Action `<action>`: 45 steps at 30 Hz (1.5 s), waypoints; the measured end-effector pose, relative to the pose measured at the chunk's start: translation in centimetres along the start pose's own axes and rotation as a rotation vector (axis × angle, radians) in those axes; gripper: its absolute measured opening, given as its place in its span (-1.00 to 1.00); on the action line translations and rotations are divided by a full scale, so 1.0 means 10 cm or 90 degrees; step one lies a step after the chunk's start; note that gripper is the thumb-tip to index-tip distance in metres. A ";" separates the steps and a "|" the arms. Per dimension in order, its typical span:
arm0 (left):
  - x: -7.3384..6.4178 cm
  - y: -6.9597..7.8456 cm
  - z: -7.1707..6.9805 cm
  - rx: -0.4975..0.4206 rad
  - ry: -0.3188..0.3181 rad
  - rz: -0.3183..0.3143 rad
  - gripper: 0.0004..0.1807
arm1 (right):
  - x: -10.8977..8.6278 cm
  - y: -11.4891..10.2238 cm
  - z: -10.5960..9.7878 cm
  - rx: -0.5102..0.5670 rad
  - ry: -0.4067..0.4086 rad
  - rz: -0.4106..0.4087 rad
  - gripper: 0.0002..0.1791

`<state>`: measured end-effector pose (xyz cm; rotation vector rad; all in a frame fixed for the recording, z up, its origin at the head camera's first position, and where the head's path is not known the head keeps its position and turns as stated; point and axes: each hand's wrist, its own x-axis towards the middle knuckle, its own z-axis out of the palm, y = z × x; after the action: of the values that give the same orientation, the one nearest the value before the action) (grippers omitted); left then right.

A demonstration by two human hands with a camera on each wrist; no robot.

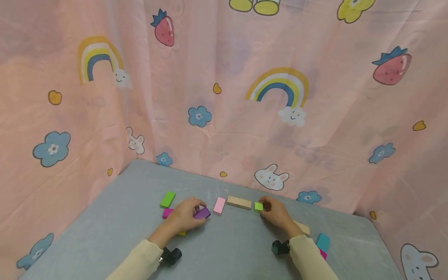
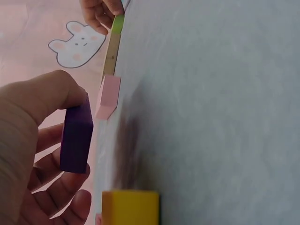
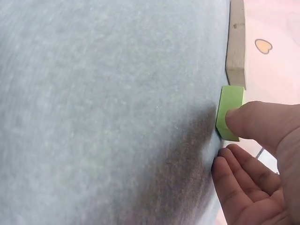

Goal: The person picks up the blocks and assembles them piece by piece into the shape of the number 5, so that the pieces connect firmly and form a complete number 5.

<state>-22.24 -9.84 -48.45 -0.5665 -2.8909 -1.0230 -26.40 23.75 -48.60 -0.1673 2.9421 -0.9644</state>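
My left hand [image 1: 187, 214] pinches a purple block [image 1: 202, 213] between thumb and fingers. In the left wrist view the purple block [image 2: 77, 133] is tilted, held apart from the grey table. My right hand [image 1: 276, 212] holds a small green block [image 1: 258, 207] at the right end of a row. In the right wrist view its thumb [image 3: 241, 119] lies on the green block [image 3: 229, 112], with other fingers loosely curled below. A plain wooden block [image 1: 239, 202] lies left of that green one. A pink block [image 1: 219, 206] comes between the wooden block and my left hand.
Near my left hand lie another green block [image 1: 168, 199], a magenta block [image 1: 167, 213] and a partly hidden yellow block [image 2: 133, 208]. A second wooden block [image 1: 302, 228], a teal block [image 1: 323, 242] and another magenta piece [image 1: 323, 254] are by my right forearm. A patterned pink curtain [image 1: 224, 147] borders the table.
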 end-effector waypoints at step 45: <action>-0.04 0.32 0.50 -0.076 0.055 -0.154 -0.51 | -0.01 0.01 -0.01 -0.008 0.009 -0.020 -0.68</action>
<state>-20.30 -4.61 -50.46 -0.1705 -2.8875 -1.2208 -26.29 23.89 -48.63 -0.2090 2.9684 -0.9545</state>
